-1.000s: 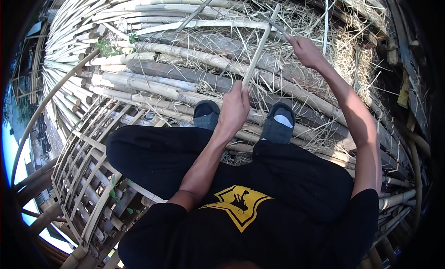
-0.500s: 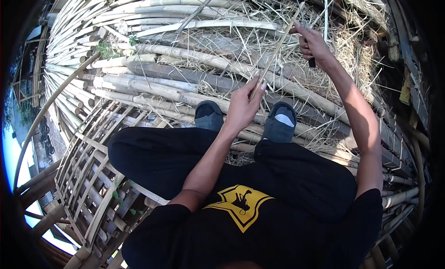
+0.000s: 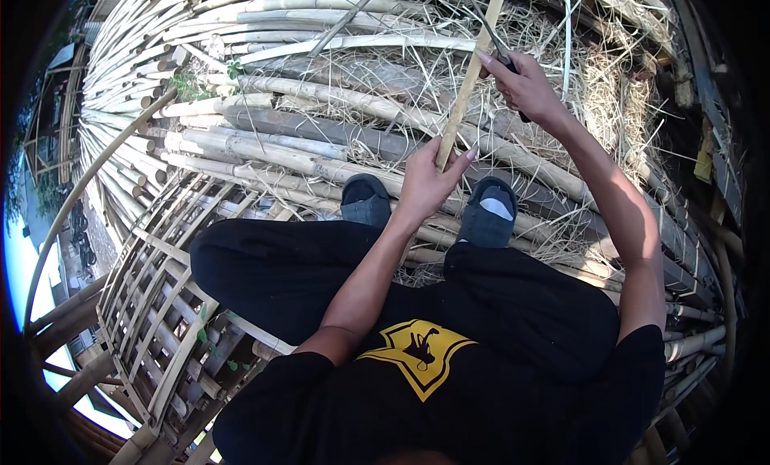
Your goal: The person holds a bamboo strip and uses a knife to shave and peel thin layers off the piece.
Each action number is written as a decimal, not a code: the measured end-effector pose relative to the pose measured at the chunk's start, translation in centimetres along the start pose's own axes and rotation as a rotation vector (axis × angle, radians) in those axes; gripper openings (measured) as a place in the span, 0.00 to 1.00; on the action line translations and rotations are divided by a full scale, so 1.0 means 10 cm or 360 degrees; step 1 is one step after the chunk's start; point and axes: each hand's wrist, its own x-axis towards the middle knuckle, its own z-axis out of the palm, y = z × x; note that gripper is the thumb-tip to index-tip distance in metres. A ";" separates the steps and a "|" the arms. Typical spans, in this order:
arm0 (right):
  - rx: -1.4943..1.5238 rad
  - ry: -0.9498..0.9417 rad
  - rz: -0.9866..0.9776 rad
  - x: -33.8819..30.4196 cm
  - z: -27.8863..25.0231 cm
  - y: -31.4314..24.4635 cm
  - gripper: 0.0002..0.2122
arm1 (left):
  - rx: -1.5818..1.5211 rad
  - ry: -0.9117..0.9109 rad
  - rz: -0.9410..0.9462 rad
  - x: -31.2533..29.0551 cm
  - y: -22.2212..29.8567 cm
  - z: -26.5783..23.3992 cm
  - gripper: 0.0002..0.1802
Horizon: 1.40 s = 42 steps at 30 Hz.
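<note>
My left hand (image 3: pixel 425 184) grips the lower end of a flat bamboo strip (image 3: pixel 469 76) that stands tilted up and away from me. My right hand (image 3: pixel 521 84) is closed on a dark-handled knife (image 3: pixel 499 52), its blade laid against the upper part of the strip. Both hands are raised above my two grey shoes (image 3: pixel 365 200), which rest on a pile of bamboo poles (image 3: pixel 305 144). My legs in black trousers are bent below them.
Long bamboo poles lie side by side across the ground, mixed with dry shavings and straw (image 3: pixel 609 104). A woven bamboo lattice frame (image 3: pixel 152 305) curves along the left. More poles fan out at the upper left.
Both hands have risen and moved right with the strip. The strip now stands steeper, and the right hand has slid down it closer to the left hand.
</note>
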 end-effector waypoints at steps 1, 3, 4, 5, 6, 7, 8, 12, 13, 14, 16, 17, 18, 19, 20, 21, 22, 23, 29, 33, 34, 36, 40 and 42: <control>-0.0002 -0.0005 0.0000 0.00 -0.01 0.06 0.20 | 0.0116 0.0040 0.0005 0.01 -0.01 -0.02 0.19; -0.0712 -0.0072 -0.0344 0.00 0.05 0.11 0.19 | 0.0168 0.0041 0.0006 0.03 -0.02 -0.08 0.19; -0.0836 -0.0182 -0.0293 -0.04 0.04 0.11 0.22 | 0.0224 0.0033 0.0011 0.03 -0.03 -0.10 0.18; -0.0836 -0.0193 -0.0299 -0.09 0.10 0.06 0.22 | 0.0223 0.0043 0.0007 0.03 -0.02 -0.10 0.18; -0.1009 -0.0203 -0.0168 -0.14 0.17 0.02 0.23 | 0.0207 0.0063 -0.0018 0.04 0.00 -0.11 0.19; -0.1182 -0.0213 -0.0037 -0.15 0.21 0.00 0.24 | 0.0191 0.0082 -0.0043 0.04 0.00 -0.12 0.20; -0.1246 -0.0234 -0.0035 -0.16 0.23 0.03 0.25 | 0.0181 0.0085 -0.0042 0.05 -0.01 -0.11 0.20; -0.1295 -0.0282 0.0296 -0.10 0.35 0.21 0.21 | 0.0195 0.0102 -0.0049 0.05 -0.01 -0.10 0.22; -0.1299 -0.0284 0.0297 -0.10 0.36 0.25 0.21 | 0.0206 0.0086 -0.0087 0.05 0.00 -0.10 0.22; -0.1252 -0.0265 0.0349 -0.09 0.40 0.26 0.20 | 0.0207 0.0089 -0.0090 0.05 -0.03 -0.10 0.22; -0.1203 -0.0248 0.0400 -0.10 0.46 0.23 0.20 | 0.0231 0.0127 -0.0034 0.07 -0.10 -0.09 0.22; -0.1213 -0.0223 0.0292 -0.16 0.49 0.17 0.19 | 0.0230 0.0127 -0.0036 0.07 -0.10 -0.09 0.22; -0.1222 -0.0198 0.0183 -0.18 0.51 0.14 0.18 | 0.0207 0.0121 -0.0085 0.07 -0.10 -0.10 0.22; -0.1223 -0.0201 0.0184 -0.17 0.52 0.17 0.18 | 0.0183 0.0115 -0.0134 0.07 -0.10 -0.11 0.22; -0.1300 -0.0252 0.0126 -0.16 0.51 0.22 0.16 | 0.0182 0.0113 -0.0136 0.08 -0.11 -0.11 0.22; -0.1376 -0.0304 0.0067 -0.15 0.52 0.26 0.14 | 0.0187 0.0125 -0.0114 0.10 -0.11 -0.11 0.22; -0.1377 -0.0306 0.0069 -0.17 0.52 0.29 0.14 | 0.0191 0.0136 -0.0093 0.11 -0.12 -0.11 0.21; -0.1428 -0.0317 -0.0018 -0.18 0.54 0.29 0.13 | 0.0187 0.0139 -0.0092 0.11 -0.13 -0.11 0.21; -0.1586 -0.0271 -0.0192 -0.12 0.55 0.41 0.11 | 0.0228 0.0219 -0.0030 0.12 -0.22 -0.06 0.23; -0.1606 -0.0272 -0.0236 0.01 0.53 0.54 0.11 | 0.0117 0.0047 -0.0197 0.13 -0.23 -0.04 0.23; -0.1605 -0.0267 -0.0229 0.05 0.48 0.58 0.11 | 0.0125 0.0047 -0.0205 0.13 -0.21 -0.04 0.23; -0.1747 -0.0296 -0.0288 0.14 0.47 0.53 0.10 | 0.0133 0.0039 -0.0239 0.13 -0.18 -0.08 0.22; -0.1811 -0.0039 -0.0064 0.36 0.30 0.61 0.12 | 0.0192 -0.0059 -0.0307 0.16 -0.21 -0.13 0.21; -0.1882 0.0384 0.0092 0.56 -0.42 0.61 0.13 | 0.0055 -0.0168 -0.0265 0.01 -0.20 0.02 0.21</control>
